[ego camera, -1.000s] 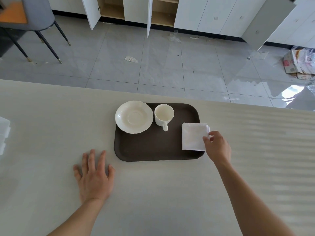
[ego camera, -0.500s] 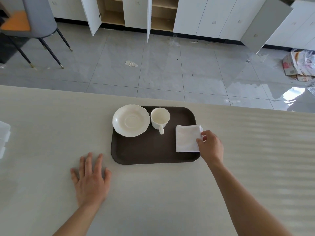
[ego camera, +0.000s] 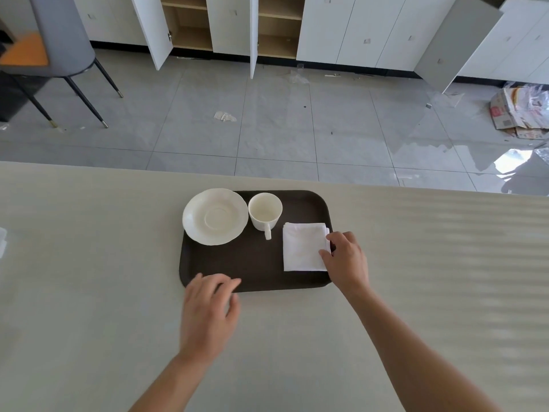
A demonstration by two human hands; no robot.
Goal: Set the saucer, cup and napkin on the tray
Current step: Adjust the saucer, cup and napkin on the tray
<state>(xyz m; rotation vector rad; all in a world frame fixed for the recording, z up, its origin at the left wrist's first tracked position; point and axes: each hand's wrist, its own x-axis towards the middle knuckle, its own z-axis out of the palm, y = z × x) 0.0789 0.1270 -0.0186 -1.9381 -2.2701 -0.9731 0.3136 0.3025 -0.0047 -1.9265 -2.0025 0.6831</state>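
right hand (ego camera: pixel 346 260) pinches napkin (ego camera: pixel 303 246) edge to square it on tray (ego camera: pixel 255 269) | left hand (ego camera: pixel 208 310) open, empty, at tray rim

Head view, looking steeply down, forward

A pale bench (ego camera: pixel 89 292) fills the lower frame, grey floor tiles (ego camera: pixel 282 123) lie above it, white cupboards (ego camera: pixel 341 28) line the top, a grey chair (ego camera: pixel 59 40) stands upper left, and flattened cardboard (ego camera: pixel 520 111) lies at right.
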